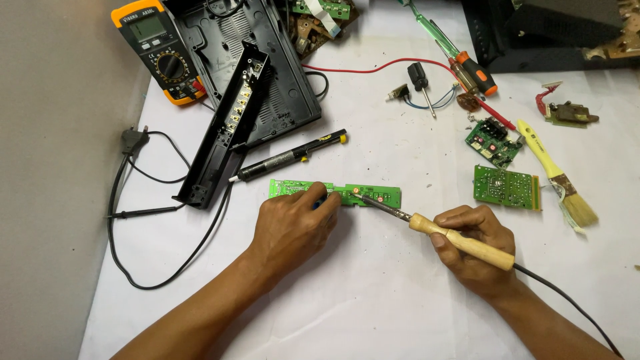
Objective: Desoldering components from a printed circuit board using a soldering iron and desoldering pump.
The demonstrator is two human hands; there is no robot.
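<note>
Here, wooden-handled soldering iron [440,233], long green board [363,195]

Grey rectangular screen [147,27] on orange-black multimeter [162,53], top left

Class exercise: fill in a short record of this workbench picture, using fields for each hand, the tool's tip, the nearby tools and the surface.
Left hand: left hand rests on the long green circuit board, holding something blue, unclear.
Right hand: right hand grips the wooden-handled soldering iron.
Tip: touches the board near its middle.
Nearby tools: desoldering pump above the board; multimeter top left; paintbrush at right; screwdrivers top right.
Other boards: two small green ones at right.
Surface: white sheet.
</note>
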